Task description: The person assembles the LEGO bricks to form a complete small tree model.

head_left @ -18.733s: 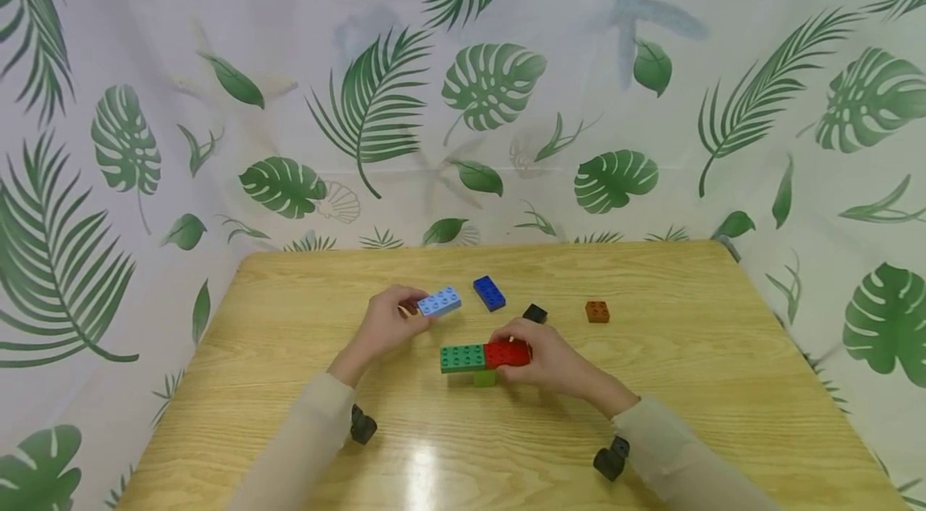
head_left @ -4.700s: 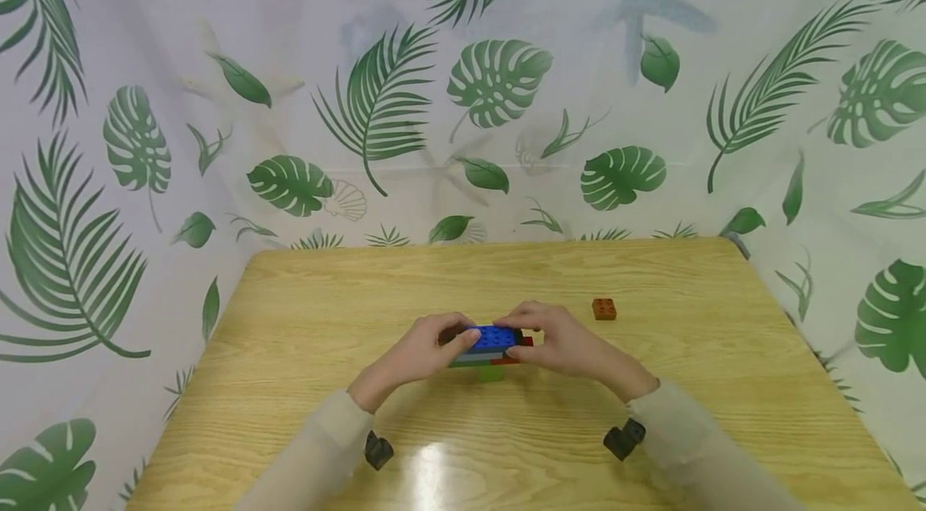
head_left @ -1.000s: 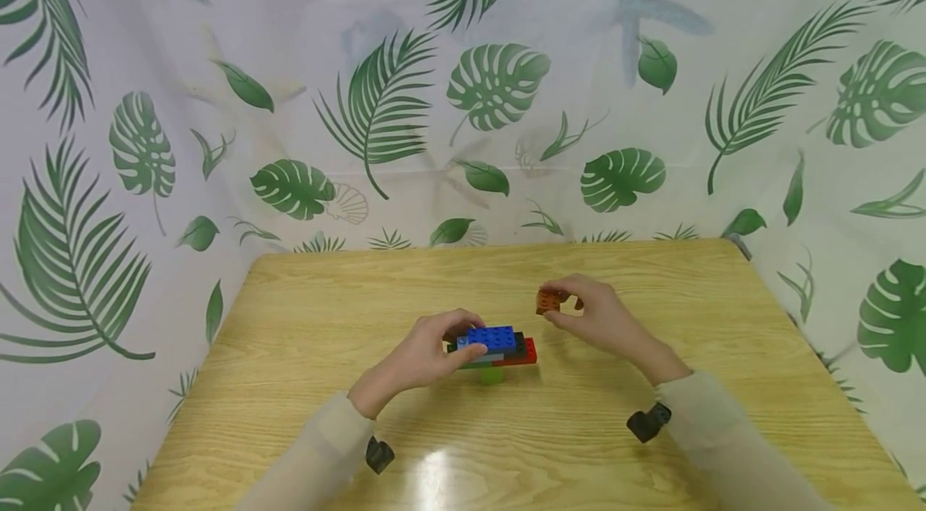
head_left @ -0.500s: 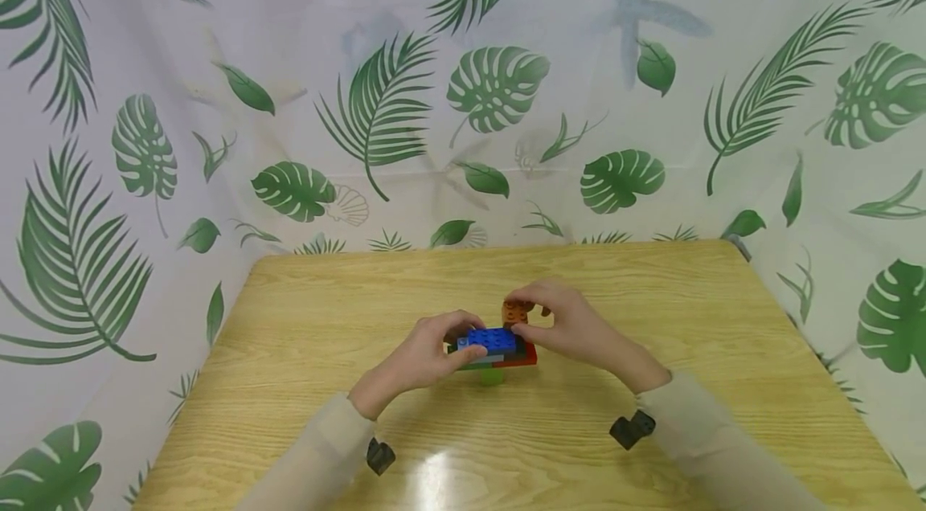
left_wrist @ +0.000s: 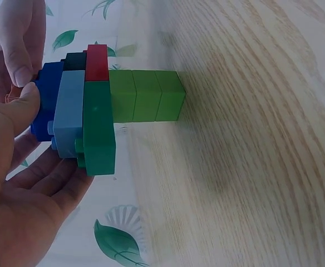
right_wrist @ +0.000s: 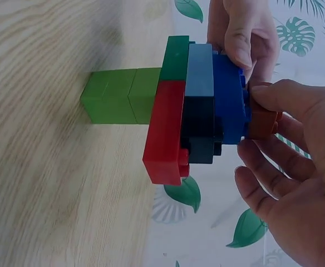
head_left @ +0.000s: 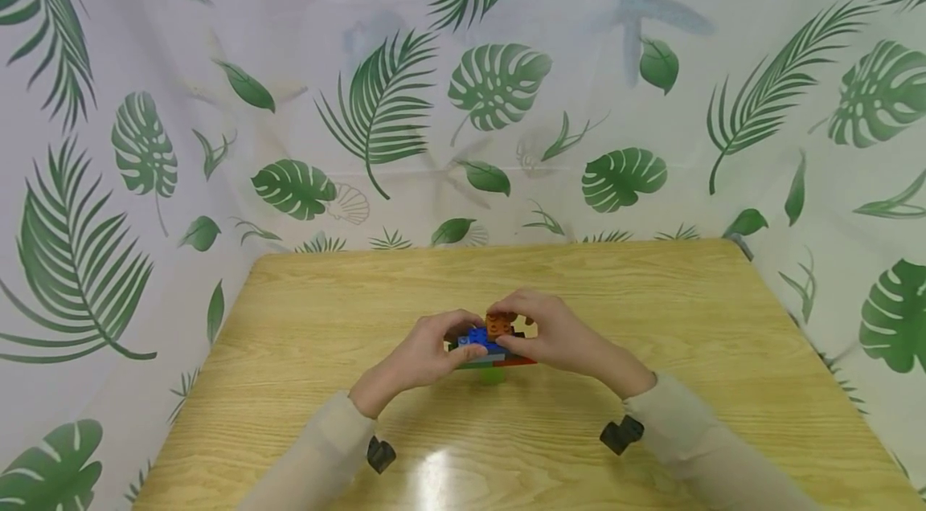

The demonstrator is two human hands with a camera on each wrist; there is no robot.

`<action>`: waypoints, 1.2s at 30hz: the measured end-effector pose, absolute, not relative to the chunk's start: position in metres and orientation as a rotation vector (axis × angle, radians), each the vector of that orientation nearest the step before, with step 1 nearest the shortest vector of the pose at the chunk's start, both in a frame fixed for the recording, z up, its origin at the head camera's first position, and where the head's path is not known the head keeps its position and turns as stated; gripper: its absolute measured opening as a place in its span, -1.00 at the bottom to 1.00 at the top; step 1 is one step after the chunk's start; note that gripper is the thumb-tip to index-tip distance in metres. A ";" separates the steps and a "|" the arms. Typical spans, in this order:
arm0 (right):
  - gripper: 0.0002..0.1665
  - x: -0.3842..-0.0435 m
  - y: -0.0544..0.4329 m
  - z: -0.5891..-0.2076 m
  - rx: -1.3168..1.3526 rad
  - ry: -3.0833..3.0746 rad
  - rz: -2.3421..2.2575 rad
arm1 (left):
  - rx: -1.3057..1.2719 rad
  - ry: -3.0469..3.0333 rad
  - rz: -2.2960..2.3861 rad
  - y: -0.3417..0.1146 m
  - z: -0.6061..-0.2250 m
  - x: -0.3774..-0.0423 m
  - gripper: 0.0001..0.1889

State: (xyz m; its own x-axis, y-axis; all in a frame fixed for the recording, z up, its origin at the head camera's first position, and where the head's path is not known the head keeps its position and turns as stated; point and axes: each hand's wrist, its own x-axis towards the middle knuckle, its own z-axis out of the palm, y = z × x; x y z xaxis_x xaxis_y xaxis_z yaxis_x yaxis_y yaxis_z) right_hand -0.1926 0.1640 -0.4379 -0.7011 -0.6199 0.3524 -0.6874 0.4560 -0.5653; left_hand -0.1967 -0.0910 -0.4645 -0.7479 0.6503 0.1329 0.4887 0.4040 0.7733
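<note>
A stack of toy building bricks stands upright at the table's middle. Its base is a column of lime-green bricks (left_wrist: 147, 95). Over that lie a green brick (left_wrist: 99, 130) and a red brick (right_wrist: 165, 133) end to end, then a light blue brick (left_wrist: 70, 111) and a black brick (right_wrist: 199, 128), with a dark blue brick (right_wrist: 227, 103) above them. My left hand (head_left: 419, 354) grips the stack's left side, thumb against the dark blue brick. Between thumb and fingers my right hand (head_left: 557, 334) pinches an orange-brown brick (head_left: 498, 324), right at the dark blue brick's studs.
The wooden table (head_left: 347, 286) extends around the stack on every side. Behind it hangs a white cloth (head_left: 405, 214) printed with green leaves. Each wrist carries a small black camera, the left camera (head_left: 380, 455) and the right camera (head_left: 622, 435).
My right hand has brought the orange-brown brick leftward and down onto the stack's top. Earlier, the light blue, black and dark blue bricks lay apart and were added. My left hand recently stays put.
</note>
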 end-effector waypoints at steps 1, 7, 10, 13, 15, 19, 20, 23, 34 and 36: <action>-0.60 -0.192 0.163 -0.438 1.177 -2.597 1.080 | 1.011 2.467 1.262 -0.091 -0.465 -0.197 -0.58; -0.59 -0.189 0.158 -0.437 1.213 -2.597 1.096 | 0.995 2.475 1.254 -0.092 -0.466 -0.197 -0.54; -0.59 -0.189 0.158 -0.438 1.214 -2.604 1.101 | 0.987 2.488 1.245 -0.092 -0.466 -0.197 -0.52; -0.59 -0.190 0.158 -0.438 1.212 -2.601 1.102 | 0.980 2.496 1.240 -0.092 -0.465 -0.198 -0.51; -0.60 -0.190 0.157 -0.439 1.219 -2.597 1.090 | 0.973 2.496 1.239 -0.092 -0.465 -0.198 -0.51; -0.61 -0.191 0.156 -0.440 1.240 -2.595 1.069 | 0.985 2.489 1.241 -0.092 -0.466 -0.198 -0.54; -0.61 -0.191 0.156 -0.441 1.245 -2.596 1.066 | 0.986 2.487 1.240 -0.092 -0.466 -0.198 -0.54; -0.61 -0.191 0.155 -0.442 1.250 -2.597 1.064 | 0.989 2.484 1.236 -0.091 -0.467 -0.198 -0.55; -0.59 -0.189 0.156 -0.450 1.257 -2.520 1.014 | 0.997 2.486 1.234 -0.091 -0.468 -0.198 -0.54; -0.60 -0.190 0.156 -0.452 1.259 -2.505 0.997 | 0.994 2.486 1.237 -0.091 -0.468 -0.198 -0.54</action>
